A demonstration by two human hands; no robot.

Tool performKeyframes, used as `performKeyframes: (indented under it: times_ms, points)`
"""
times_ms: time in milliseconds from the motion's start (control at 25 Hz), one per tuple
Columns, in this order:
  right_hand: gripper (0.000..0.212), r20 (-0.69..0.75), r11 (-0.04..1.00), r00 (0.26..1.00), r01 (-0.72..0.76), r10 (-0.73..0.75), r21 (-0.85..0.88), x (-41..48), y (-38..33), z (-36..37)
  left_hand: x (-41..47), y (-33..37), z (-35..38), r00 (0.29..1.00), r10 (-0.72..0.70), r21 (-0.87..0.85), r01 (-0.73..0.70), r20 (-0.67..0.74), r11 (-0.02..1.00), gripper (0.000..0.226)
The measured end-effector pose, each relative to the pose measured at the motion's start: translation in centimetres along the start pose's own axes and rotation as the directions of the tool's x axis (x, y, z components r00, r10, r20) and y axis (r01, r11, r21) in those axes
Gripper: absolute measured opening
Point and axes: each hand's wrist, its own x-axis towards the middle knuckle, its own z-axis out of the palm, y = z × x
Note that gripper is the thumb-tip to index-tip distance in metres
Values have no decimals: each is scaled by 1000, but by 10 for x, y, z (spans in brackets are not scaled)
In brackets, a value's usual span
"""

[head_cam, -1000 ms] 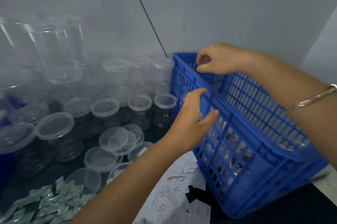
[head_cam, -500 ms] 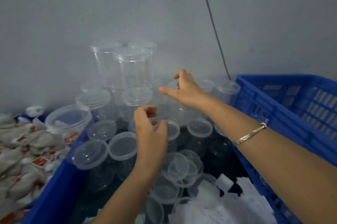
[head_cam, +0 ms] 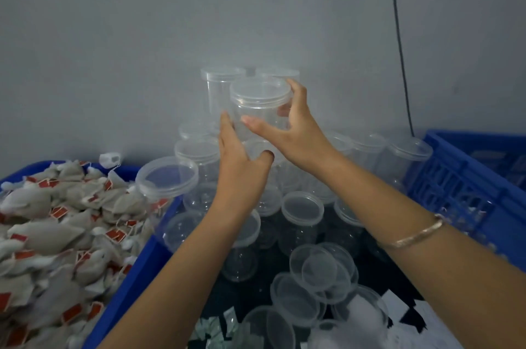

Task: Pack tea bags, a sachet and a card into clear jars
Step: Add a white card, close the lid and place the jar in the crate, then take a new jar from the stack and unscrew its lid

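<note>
A clear lidded jar (head_cam: 260,99) stands on top of the stack of clear jars (head_cam: 301,206) against the wall. My right hand (head_cam: 293,126) wraps around its right side, thumb across the front. My left hand (head_cam: 239,161) touches the jar's lower left with raised fingers and its thumb curled toward the base. A heap of tea bags (head_cam: 57,223) with red tags fills the blue bin (head_cam: 136,272) at left. Silver sachets (head_cam: 219,326) lie at the bottom centre, white cards (head_cam: 404,331) at the bottom right.
A blue slatted crate (head_cam: 466,178) stands at right, holding clear jars. Loose clear lids (head_cam: 321,274) lie in front of the stack. An open jar (head_cam: 166,175) sits at the bin's edge. A black cable (head_cam: 400,41) runs down the grey wall.
Both hands left the blue crate, swung left to the jar stack and rose to the top jar. My right hand now grips it.
</note>
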Motion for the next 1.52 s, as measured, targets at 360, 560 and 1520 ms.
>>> performKeyframes:
  times_ms: [360,560,1520]
  points:
    - [82,182,890,983,105,-25,-443,-150,-44,-49,-148,1,-2,994,-25,-189,45,107,981,89]
    - [88,385,592,916,249,114,-767,-219,-33,-25,-244,-52,-3,966,-64,-185,114,252,976,65]
    - [83,562,368,635,426,530,-827,-252,-66,30,-298,-109,-17,923,-177,9,185,343,983,80]
